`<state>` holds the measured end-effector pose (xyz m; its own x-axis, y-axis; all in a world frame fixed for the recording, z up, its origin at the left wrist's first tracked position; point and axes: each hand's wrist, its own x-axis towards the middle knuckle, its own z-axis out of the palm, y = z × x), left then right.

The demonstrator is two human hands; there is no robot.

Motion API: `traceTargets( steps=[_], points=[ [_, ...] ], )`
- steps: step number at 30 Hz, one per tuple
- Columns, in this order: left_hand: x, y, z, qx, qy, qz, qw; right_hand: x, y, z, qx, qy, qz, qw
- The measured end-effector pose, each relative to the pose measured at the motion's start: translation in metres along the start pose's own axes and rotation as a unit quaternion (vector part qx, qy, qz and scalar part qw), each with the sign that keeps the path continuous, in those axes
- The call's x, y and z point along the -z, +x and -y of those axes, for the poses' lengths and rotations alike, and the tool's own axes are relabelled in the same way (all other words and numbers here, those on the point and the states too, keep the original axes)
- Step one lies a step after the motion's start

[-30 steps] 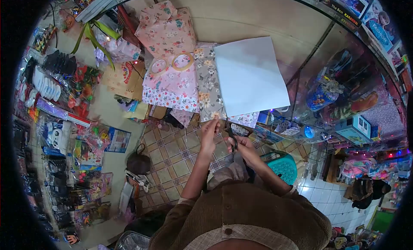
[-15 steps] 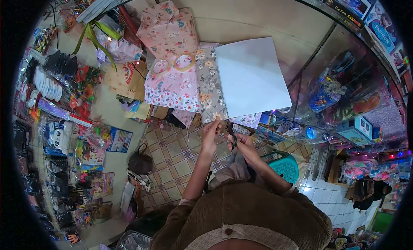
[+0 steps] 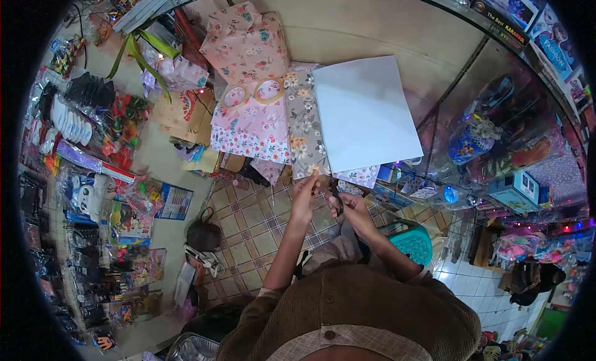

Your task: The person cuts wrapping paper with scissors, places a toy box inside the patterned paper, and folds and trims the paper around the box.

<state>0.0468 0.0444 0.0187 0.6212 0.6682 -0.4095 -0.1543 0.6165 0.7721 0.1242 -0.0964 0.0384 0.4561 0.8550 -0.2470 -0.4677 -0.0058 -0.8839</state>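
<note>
While my left hand (image 3: 305, 193) pinches paper (image 3: 303, 122), likely light, creasable, best held by edge, right hand (image 3: 352, 207) grips scissors (image 3: 338, 203)

Since one second ago: view slid slightly, so surface (image 3: 372, 26), white sheet (image 3: 370, 114), grey floral paper (image 3: 305, 128) and tape rolls (image 3: 269, 101) sit a touch farther toward 4 o'clock in frame. Left hand (image 3: 305, 194) shifted likewise. Right hand (image 3: 356, 211) slightly toward 1 o'clock; scissors (image 3: 338, 205), leaning toward 11 o'clock earlier, now nearer 12 o'clock.
</note>
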Motion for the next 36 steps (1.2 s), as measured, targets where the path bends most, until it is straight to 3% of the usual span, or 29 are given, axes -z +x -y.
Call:
traceTargets(
  steps=[17, 36],
  points=[
    [-0.001, -0.003, -0.001, 0.002, -0.025, 0.007, 1.0, -0.006, 0.007, 0.001, 0.019, 0.008, -0.039, 0.999],
    [0.007, -0.002, -0.001, 0.015, -0.045, 0.021, 0.999, -0.014, 0.008, 0.002, 0.007, 0.03, -0.014, 0.999]
  ],
)
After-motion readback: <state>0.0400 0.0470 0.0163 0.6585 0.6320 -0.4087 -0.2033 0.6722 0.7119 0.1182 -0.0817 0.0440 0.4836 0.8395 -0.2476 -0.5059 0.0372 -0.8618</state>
